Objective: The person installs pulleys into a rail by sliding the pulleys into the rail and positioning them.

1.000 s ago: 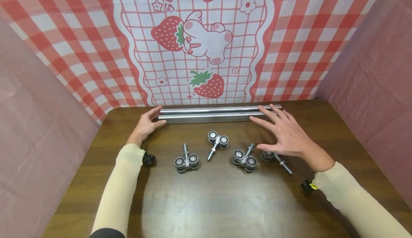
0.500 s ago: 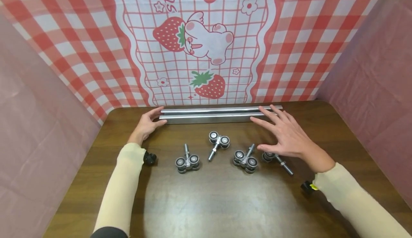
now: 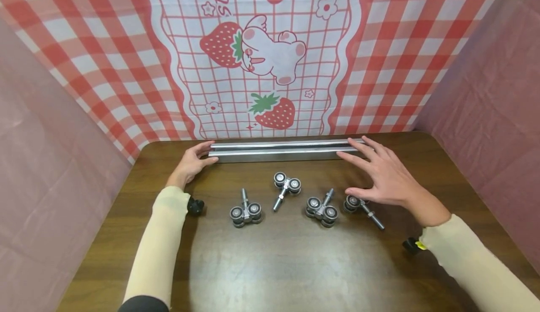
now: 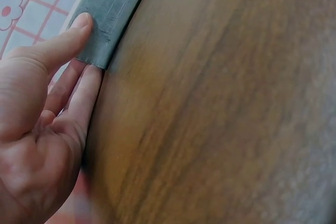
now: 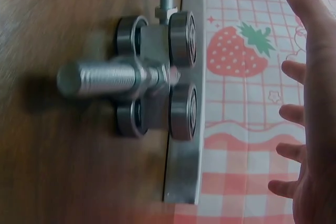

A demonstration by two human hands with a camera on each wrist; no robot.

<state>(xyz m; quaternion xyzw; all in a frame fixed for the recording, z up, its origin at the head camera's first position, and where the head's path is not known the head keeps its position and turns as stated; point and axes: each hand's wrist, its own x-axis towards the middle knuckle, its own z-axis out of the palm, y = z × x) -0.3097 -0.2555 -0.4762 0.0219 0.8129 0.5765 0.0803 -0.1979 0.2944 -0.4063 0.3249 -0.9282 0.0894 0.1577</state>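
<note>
A long silver metal track (image 3: 274, 155) with a slot along its top lies across the table's back. My left hand (image 3: 190, 167) is at its left end. In the left wrist view, the thumb (image 4: 71, 40) rests on the track's grey wall (image 4: 113, 17) while other fingers meet its end. My right hand (image 3: 388, 176) hangs over the right end, fingers straight and spread, holding nothing. Beneath its thumb sits a roller trolley (image 3: 352, 203) with a threaded bolt, partly hidden. The right wrist view shows a trolley (image 5: 182, 111) large, apart from the fingers (image 5: 291, 114).
More roller trolleys lie in front of the track: one at left (image 3: 238, 214), one in the middle (image 3: 280, 179) and one right of centre (image 3: 314, 204). A strawberry-print cloth (image 3: 274, 68) hangs behind the wooden table (image 3: 270, 265). Pink cloth (image 3: 476, 87) encloses both sides.
My right hand has shifted slightly to the right along the track, still spread. The left hand stays at the track's left end. Track and trolleys keep their places.
</note>
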